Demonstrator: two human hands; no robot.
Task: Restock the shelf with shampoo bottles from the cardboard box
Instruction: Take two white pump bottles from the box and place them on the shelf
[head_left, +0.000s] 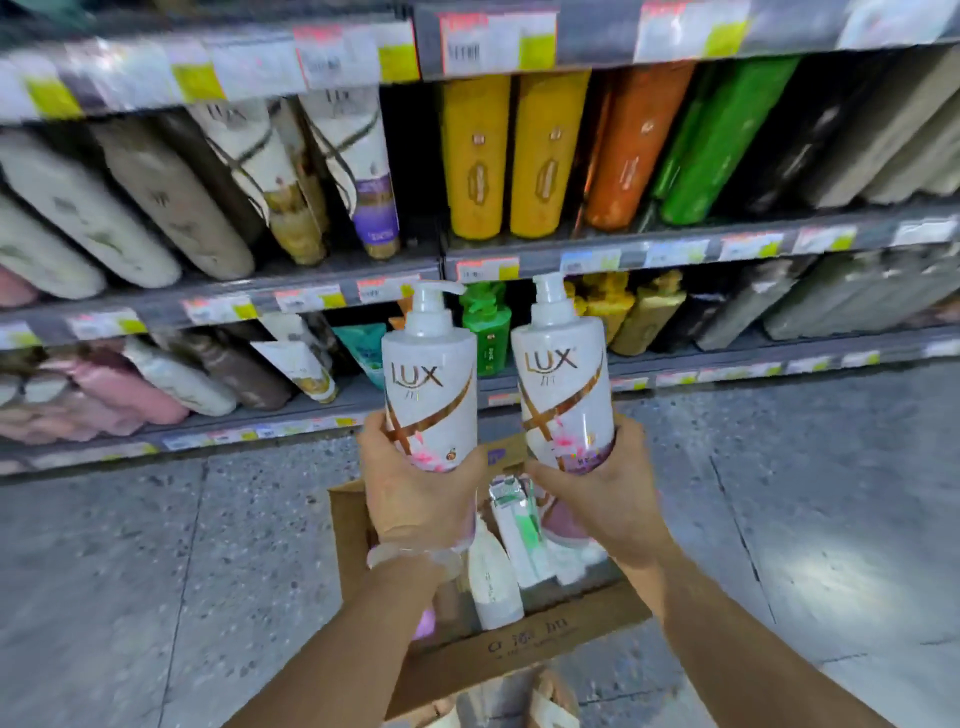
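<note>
My left hand (415, 493) grips the base of a white LUX pump bottle (430, 384) and holds it upright. A second white LUX pump bottle (563, 379) stands upright in my right hand (602, 493), held the same way. Both bottles are raised side by side in front of the lower shelf (311, 400). Below my hands the open cardboard box (519, 644) sits on the floor. Inside it lie several more white bottles (493, 582).
The shelf unit fills the upper view, with white, yellow (480, 156), orange and green (722, 135) bottles in rows. Price tags line each shelf edge (675, 249). Grey speckled floor (156, 571) spreads left and right of the box.
</note>
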